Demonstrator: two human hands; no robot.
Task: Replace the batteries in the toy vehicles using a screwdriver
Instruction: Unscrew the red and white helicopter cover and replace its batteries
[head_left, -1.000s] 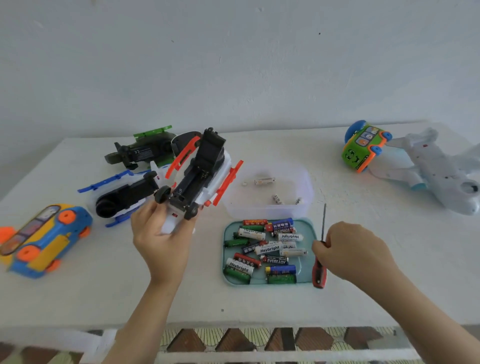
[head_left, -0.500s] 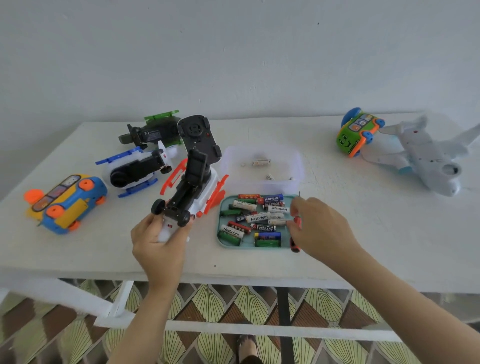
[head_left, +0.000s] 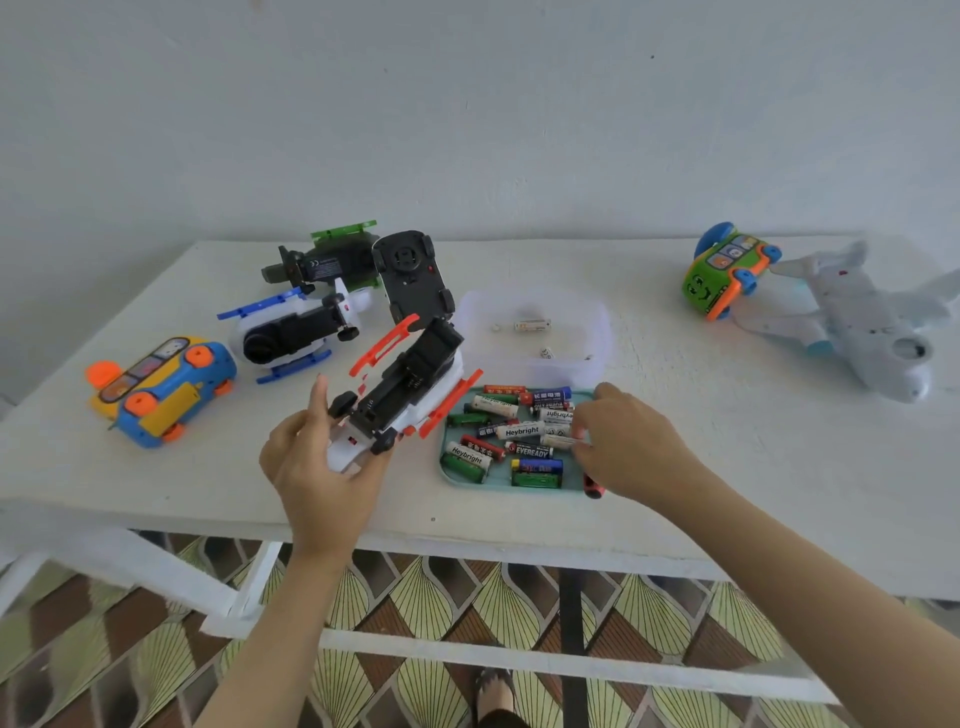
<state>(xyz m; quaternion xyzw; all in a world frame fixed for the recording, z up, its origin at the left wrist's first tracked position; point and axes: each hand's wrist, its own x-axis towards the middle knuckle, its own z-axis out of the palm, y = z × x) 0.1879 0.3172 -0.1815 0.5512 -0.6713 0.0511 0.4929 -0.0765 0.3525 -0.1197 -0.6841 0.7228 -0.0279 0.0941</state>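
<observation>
The left hand (head_left: 317, 467) gripped the white nose of the white-and-orange toy helicopter (head_left: 410, 389), tilted belly-up over the white table (head_left: 208, 483). Just to its right, the right hand (head_left: 631, 441) clutched the red-handled screwdriver (head_left: 592, 487), its fingertips (head_left: 579, 435) on a battery (head_left: 558, 441) in the teal tray (head_left: 571, 470).

Premises: domestic room, with a table used as a hobby bench.
A plain white plastered wall (head_left: 467, 130) backs a white-painted table (head_left: 753, 441). Floor tiles (head_left: 431, 592) in a brown and yellow-green fan pattern show beneath it. The tabletop carries children's toys, including a blue-and-orange toy car (head_left: 161, 389) and a grey toy aeroplane (head_left: 862, 322). Also on it are a teal tray (head_left: 493, 487) of loose household batteries (head_left: 522, 431) and a clear plastic tub (head_left: 592, 322).
</observation>
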